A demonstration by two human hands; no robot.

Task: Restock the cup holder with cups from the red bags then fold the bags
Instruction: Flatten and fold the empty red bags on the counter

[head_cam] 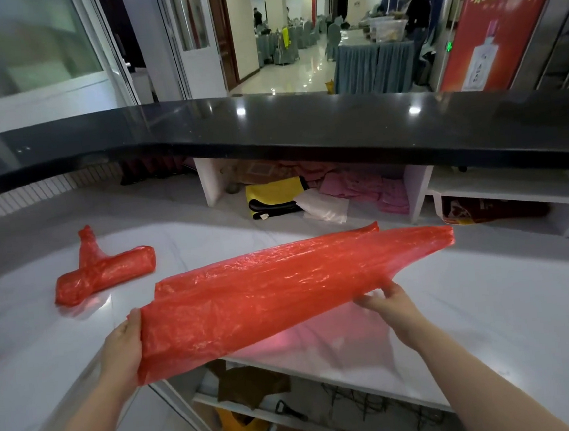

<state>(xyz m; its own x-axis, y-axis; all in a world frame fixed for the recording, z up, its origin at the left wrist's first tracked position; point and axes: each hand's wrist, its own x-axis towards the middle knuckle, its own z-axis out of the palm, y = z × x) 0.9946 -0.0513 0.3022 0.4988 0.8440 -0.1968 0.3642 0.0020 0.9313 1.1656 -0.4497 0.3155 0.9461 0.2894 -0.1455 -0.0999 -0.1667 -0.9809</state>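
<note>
Left hand (122, 346) grip: holds the near-left end of the flattened red bag (266, 296), thumb on top. Right hand (392, 304) grip: pinches the bag's lower edge further right. Bag is stretched long between both hands, lifted off the white marble bench (491, 317), far end free. Second red bag (103, 269), rolled up, lies on the bench to the left, well apart.

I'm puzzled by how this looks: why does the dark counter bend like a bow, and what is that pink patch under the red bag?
Head view: the wide-angle lens curves the black counter, which also mirrors ceiling lights as bright spots. Head view: light through the thin red bag, held by the left hand and right hand, tints the glossy white worktop pink. The far hall looks soft.
</note>
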